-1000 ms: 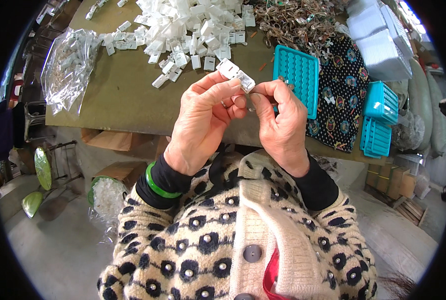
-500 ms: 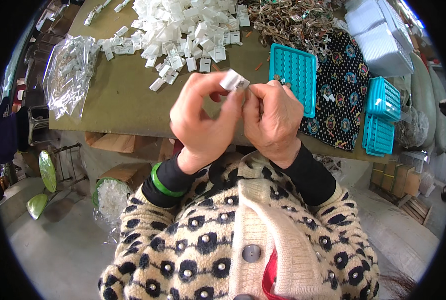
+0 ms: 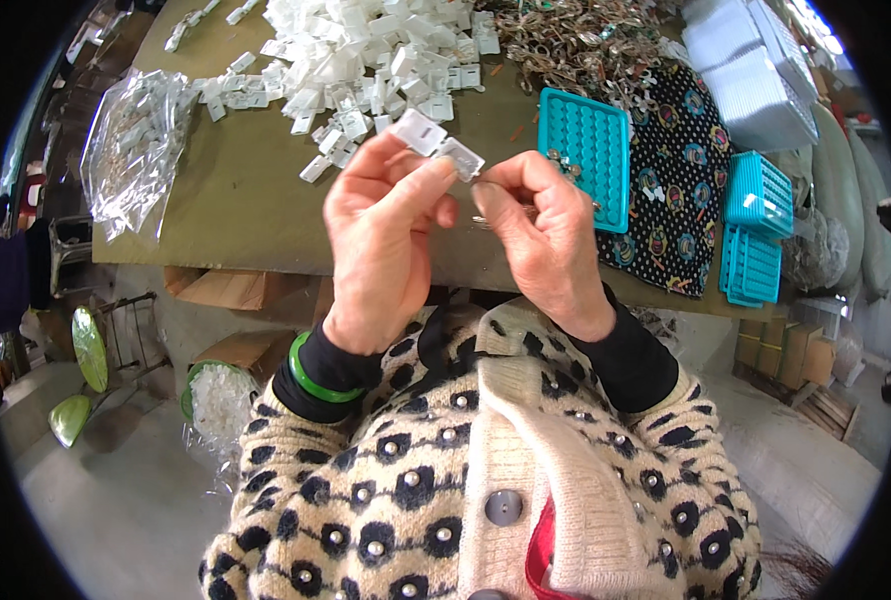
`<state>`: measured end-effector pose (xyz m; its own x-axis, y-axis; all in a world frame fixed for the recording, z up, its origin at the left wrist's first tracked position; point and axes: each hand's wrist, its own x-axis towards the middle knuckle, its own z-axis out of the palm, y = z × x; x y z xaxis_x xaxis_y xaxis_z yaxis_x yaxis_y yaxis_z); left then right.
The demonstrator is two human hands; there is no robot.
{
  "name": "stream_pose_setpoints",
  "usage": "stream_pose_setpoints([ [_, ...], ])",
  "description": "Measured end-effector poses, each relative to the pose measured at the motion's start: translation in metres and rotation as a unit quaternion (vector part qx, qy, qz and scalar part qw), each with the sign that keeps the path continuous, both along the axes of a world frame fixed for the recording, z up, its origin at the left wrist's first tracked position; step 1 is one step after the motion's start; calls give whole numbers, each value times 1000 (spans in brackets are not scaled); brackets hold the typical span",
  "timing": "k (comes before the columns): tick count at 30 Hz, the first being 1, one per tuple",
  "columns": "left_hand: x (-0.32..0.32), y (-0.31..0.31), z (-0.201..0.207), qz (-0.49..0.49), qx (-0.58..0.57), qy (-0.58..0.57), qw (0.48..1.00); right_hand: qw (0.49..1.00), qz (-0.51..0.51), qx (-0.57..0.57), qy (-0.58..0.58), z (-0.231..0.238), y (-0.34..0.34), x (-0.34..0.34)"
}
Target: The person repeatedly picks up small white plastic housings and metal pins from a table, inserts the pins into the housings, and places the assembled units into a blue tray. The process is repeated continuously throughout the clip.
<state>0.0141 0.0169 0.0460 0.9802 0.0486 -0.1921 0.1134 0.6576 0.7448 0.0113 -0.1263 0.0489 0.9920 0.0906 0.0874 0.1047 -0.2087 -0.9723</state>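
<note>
My left hand [image 3: 378, 235] pinches a small white plastic piece [image 3: 422, 133] between thumb and fingers. Two flat halves of the piece are unfolded end to end and tilted up. Meeting its right end are the pinched thumb and fingertip of my right hand [image 3: 554, 235]. What those fingertips grip is too small to make out; thin metallic bits show below them. Just beyond my right hand lies a teal ridged tray [image 3: 614, 150], with small beadlike metallic pieces [image 3: 566, 165] at its left edge. A heap of similar white plastic pieces [image 3: 366, 50] covers the back of the table.
A tangled pile of brownish metallic strands [image 3: 576, 45] lies at the back, beside a patterned dark cloth [image 3: 671, 190]. Stacked teal trays [image 3: 759, 195] and white trays [image 3: 751, 70] stand at right. A clear plastic bag [image 3: 136, 150] lies on the table's left [image 3: 256, 220].
The white piece, earlier blurred and compact in my left fingers, now shows unfolded. My left hand has turned and shifted slightly left; my right fingertips have dropped a little lower and left.
</note>
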Motion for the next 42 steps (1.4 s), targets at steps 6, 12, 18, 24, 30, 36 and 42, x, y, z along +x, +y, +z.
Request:
stream_pose_setpoints([
  [6,-8,6,6,-5,0,-9,1000,985,-5,-85,-151,-8,4,-1],
  [12,-5,25,0,-42,-5,-19,999,897,-60,-315,-304,-9,-53,11],
  [18,-13,8,-18,-126,-20,59,990,860,-18,-443,-252,-22,-81,18],
  [24,-10,-3,-19,-136,-7,77,988,884,38,-404,-233,-17,-91,28],
  [30,-8,-9,-16,-142,-10,105,984,884,84,-387,-248,-15,-92,37],
  [36,-3,-10,-16,-153,-9,99,983,930,88,-303,-191,-10,-93,43],
  [42,0,-17,-14,-159,-18,101,982,914,141,-337,-176,-11,-90,44],
])
